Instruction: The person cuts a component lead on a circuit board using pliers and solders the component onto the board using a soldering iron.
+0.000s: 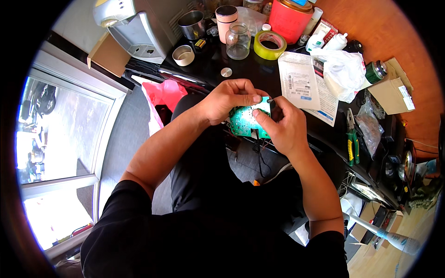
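Observation:
A green circuit board (pixel 241 121) is held up over my lap, between both hands. My left hand (pixel 229 99) is closed on its upper left edge, with the thumb lying along the top. On the right side my right hand (pixel 288 124) grips the board, its thumb pressed on the face and its other fingers mostly hidden behind. Bright glare washes out part of the surface. Near the right fingertips a small dark piece sticks up at the corner; what it is I cannot tell. A black cable (pixel 257 148) hangs below the board.
Beyond my hands, a black desk (pixel 252 69) carries a glass jar (pixel 238 41), yellow tape roll (pixel 270 45), metal bowl (pixel 183 55), papers (pixel 299 81) and white plastic bag (pixel 343 74). Green-handled pliers (pixel 352 136) lie at right. A pink bag (pixel 164 99) hangs left.

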Demonstrator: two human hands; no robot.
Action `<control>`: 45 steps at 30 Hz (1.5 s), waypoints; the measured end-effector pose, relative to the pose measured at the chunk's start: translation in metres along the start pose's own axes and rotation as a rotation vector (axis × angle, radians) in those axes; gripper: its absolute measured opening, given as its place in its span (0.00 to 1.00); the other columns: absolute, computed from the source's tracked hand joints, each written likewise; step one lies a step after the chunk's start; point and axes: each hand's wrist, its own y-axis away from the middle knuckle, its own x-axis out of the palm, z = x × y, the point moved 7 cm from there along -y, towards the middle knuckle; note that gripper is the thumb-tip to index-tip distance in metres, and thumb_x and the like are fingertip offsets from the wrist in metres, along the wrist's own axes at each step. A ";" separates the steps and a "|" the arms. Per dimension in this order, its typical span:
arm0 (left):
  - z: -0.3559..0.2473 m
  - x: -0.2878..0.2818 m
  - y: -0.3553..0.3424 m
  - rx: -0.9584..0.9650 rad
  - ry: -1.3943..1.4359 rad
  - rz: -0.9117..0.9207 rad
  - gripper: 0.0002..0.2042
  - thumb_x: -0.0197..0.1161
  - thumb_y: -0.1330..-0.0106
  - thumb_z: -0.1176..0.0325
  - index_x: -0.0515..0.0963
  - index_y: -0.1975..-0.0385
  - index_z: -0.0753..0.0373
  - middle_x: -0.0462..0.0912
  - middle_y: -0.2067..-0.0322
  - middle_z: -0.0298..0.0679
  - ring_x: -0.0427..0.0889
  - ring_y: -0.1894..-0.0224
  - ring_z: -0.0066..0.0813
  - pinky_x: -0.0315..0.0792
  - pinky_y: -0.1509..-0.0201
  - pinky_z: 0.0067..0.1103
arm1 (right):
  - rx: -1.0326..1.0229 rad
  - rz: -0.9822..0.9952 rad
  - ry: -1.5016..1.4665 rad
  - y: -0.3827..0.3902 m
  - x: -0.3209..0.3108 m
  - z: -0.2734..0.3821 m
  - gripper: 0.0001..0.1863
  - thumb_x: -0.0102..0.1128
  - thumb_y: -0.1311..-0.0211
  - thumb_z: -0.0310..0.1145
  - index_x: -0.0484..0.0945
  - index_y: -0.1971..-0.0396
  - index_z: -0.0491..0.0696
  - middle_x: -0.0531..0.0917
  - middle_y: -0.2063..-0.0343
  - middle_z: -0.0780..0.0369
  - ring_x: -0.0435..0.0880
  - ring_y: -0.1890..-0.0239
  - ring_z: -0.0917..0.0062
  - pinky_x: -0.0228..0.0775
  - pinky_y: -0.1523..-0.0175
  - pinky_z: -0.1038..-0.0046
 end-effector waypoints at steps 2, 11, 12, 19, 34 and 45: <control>0.001 0.000 0.000 -0.026 0.045 -0.024 0.06 0.69 0.36 0.74 0.77 0.69 0.65 0.85 0.54 0.46 0.83 0.55 0.26 0.77 0.49 0.22 | 0.036 0.027 -0.009 -0.001 0.002 -0.003 0.24 0.71 0.49 0.52 0.76 0.76 0.44 0.79 0.81 0.60 0.80 0.79 0.69 0.69 0.71 0.69; 0.010 -0.013 -0.004 -0.131 0.032 -0.114 0.07 0.71 0.36 0.70 0.77 0.71 0.61 0.83 0.70 0.33 0.81 0.70 0.20 0.76 0.65 0.19 | 0.181 0.086 -0.095 -0.004 0.011 -0.016 0.24 0.72 0.48 0.52 0.78 0.75 0.43 0.80 0.82 0.61 0.79 0.79 0.73 0.69 0.71 0.71; 0.012 -0.014 -0.004 -0.155 0.028 -0.120 0.07 0.71 0.36 0.70 0.77 0.71 0.61 0.83 0.71 0.33 0.81 0.70 0.20 0.76 0.67 0.19 | 0.206 0.099 -0.117 -0.005 0.012 -0.018 0.24 0.72 0.48 0.52 0.78 0.75 0.43 0.80 0.82 0.62 0.79 0.78 0.73 0.69 0.71 0.71; 0.017 -0.014 -0.003 -0.225 0.052 -0.130 0.06 0.68 0.34 0.70 0.77 0.70 0.59 0.82 0.70 0.31 0.81 0.69 0.20 0.76 0.64 0.19 | 0.291 0.164 -0.124 -0.005 0.016 -0.028 0.24 0.72 0.48 0.52 0.78 0.77 0.42 0.80 0.82 0.61 0.79 0.78 0.74 0.69 0.70 0.71; 0.011 -0.012 -0.006 -0.160 0.103 -0.123 0.07 0.71 0.37 0.71 0.77 0.70 0.61 0.84 0.68 0.35 0.83 0.67 0.22 0.79 0.63 0.22 | 0.182 0.055 -0.135 -0.005 0.013 -0.021 0.22 0.73 0.48 0.48 0.79 0.72 0.43 0.79 0.82 0.63 0.78 0.79 0.76 0.68 0.71 0.73; -0.004 0.002 -0.003 0.002 0.069 0.013 0.05 0.66 0.32 0.71 0.77 0.68 0.63 0.82 0.49 0.48 0.83 0.53 0.30 0.77 0.47 0.28 | 0.036 -0.014 -0.066 -0.006 -0.002 -0.001 0.23 0.74 0.50 0.50 0.78 0.73 0.44 0.79 0.82 0.63 0.78 0.80 0.75 0.69 0.72 0.72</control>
